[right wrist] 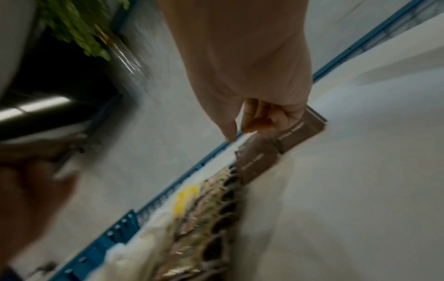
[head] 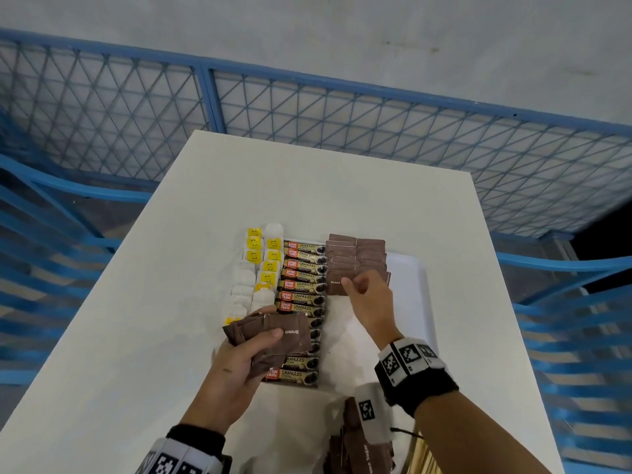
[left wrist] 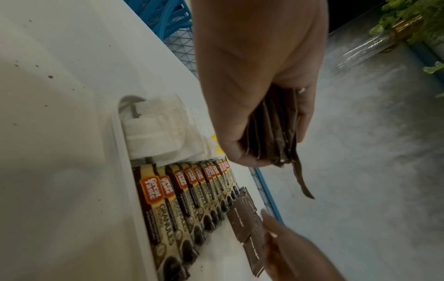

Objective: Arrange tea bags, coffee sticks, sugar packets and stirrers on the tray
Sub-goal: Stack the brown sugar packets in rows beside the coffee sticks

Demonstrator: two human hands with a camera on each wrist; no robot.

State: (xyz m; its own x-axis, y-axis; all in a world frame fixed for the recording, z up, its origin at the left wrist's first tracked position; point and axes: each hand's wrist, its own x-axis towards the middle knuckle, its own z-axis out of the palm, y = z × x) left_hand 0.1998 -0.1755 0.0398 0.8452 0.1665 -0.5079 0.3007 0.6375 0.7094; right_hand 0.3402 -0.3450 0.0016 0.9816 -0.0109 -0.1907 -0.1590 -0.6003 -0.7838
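Observation:
A white tray [head: 415, 302] lies on the white table [head: 136, 336]. It carries tea bags [head: 263, 265] with yellow tags on the left, a column of coffee sticks [head: 302, 285] in the middle, and two rows of brown sugar packets [head: 355, 254] at the far right. My left hand [head: 270, 323] grips a fanned stack of brown sugar packets [head: 290, 336] above the near coffee sticks; the wrist view shows that stack [left wrist: 273, 136] edge-on. My right hand [head: 359, 289] has its fingers curled on one sugar packet [right wrist: 300, 131] at the near end of the rows.
More brown sugar packets [head: 359, 443] lie in a loose pile at the table's near edge, with pale wooden stirrers [head: 422, 455] beside them. A blue mesh fence [head: 307, 111] surrounds the table. A plant in a glass vase [left wrist: 408, 22] stands beyond.

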